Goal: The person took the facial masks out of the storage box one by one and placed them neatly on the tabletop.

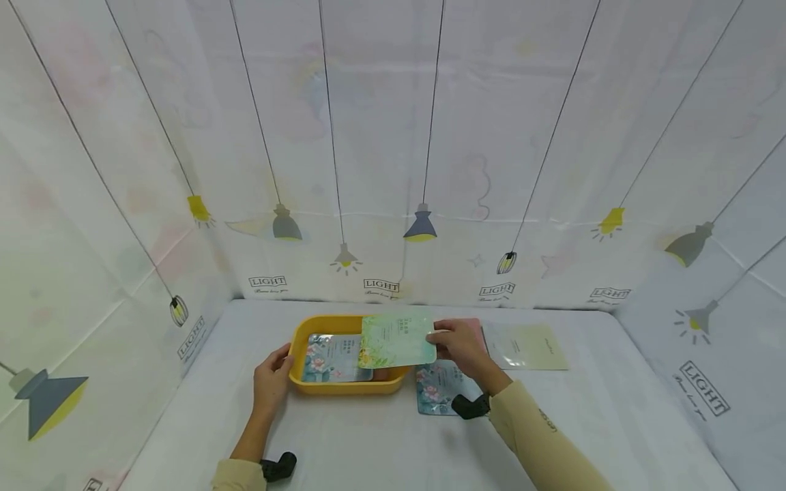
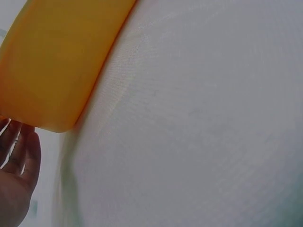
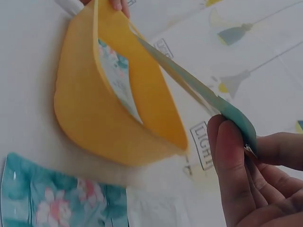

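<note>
My right hand pinches the edge of a green sheet-mask packet between thumb and fingers. The packet is tilted over the right part of a yellow plastic basket. Inside the basket lies a blue floral mask packet, with a reddish-brown piece partly hidden beside it. At the basket's left end, my left hand holds the rim; some of its fingertips show over the rim in the right wrist view. In the left wrist view, the fingers meet the basket's end wall.
Right of the basket, another blue floral packet lies partly under my right wrist. A pink packet and a pale yellow-green packet lie behind it on the white table. A lamp-printed curtain hangs behind.
</note>
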A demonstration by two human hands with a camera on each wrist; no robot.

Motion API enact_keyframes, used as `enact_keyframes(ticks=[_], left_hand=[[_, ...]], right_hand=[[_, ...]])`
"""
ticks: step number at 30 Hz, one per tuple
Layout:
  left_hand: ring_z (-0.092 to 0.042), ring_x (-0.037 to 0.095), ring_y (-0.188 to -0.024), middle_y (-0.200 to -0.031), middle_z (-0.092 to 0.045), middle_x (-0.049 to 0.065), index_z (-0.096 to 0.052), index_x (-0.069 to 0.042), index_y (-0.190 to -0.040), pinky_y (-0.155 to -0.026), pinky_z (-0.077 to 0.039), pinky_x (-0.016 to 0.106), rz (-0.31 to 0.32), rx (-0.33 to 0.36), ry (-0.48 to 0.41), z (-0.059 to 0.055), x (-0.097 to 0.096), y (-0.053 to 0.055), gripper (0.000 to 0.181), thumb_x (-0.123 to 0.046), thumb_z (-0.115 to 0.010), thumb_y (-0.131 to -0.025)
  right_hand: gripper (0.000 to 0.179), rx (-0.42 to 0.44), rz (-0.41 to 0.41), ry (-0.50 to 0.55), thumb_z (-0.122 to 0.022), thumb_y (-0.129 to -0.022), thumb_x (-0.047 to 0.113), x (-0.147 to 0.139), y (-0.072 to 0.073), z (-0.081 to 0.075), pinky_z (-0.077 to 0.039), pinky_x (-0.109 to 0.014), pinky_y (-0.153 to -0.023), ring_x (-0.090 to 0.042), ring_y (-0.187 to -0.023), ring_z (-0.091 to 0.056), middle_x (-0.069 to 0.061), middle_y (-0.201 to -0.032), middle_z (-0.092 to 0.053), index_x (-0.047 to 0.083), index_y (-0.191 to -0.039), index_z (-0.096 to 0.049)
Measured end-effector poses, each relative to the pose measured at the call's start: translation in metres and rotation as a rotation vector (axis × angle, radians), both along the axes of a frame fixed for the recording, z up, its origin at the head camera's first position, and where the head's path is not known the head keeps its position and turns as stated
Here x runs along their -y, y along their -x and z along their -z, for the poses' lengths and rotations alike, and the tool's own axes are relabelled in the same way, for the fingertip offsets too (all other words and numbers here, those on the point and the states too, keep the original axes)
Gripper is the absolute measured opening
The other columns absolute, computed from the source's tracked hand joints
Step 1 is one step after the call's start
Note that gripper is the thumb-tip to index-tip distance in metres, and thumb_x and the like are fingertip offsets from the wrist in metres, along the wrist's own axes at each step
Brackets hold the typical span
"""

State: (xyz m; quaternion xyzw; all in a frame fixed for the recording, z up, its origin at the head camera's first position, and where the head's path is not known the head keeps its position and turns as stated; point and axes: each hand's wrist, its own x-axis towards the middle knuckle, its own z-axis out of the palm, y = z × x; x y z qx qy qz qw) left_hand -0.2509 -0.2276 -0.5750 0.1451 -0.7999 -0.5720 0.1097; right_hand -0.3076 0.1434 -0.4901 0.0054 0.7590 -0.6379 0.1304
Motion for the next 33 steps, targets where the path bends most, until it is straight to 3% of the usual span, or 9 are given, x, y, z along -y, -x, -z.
enact_keyframes(ticks=[7,21,33], left_hand=[[-0.054,0.023,-0.117,-0.140,-0.056,0.012,-0.053,-0.009,-0.138,-0.077,-0.038,-0.003,0.013,0.011,-0.001,0.003,0.002,-0.002,0.039,-0.023,-0.049,-0.102],[-0.054,0.023,-0.117,-0.139,-0.056,0.011,-0.053,-0.009,-0.138,-0.076,-0.038,-0.003,0.002,0.003,0.000,0.002,0.001,0.002,0.040,-0.024,-0.049,-0.102],[-0.054,0.023,-0.116,-0.141,-0.055,0.011,-0.052,-0.009,-0.139,-0.078,-0.039,-0.001,0.040,0.006,0.003,0.000,0.003,0.000,0.040,-0.023,-0.049,-0.102]], right_hand=[[0.041,-0.013,-0.076,0.024,-0.059,-0.094,0.010,-0.044,-0.010,-0.001,-0.058,-0.031,-0.073,-0.019,-0.085,-0.071,-0.014,-0.114,-0.070,-0.004,-0.132,-0.055],[0.057,0.039,-0.004,-0.042,-0.061,-0.095,0.017,-0.133,-0.030,0.003,-0.058,-0.027,-0.074,-0.014,-0.085,-0.068,-0.005,-0.109,-0.069,-0.011,-0.140,-0.039],[0.069,0.116,0.086,-0.138,-0.062,-0.094,0.019,-0.201,-0.047,0.022,-0.057,-0.029,-0.074,-0.013,-0.084,-0.068,0.000,-0.100,-0.068,-0.014,-0.145,-0.028]])
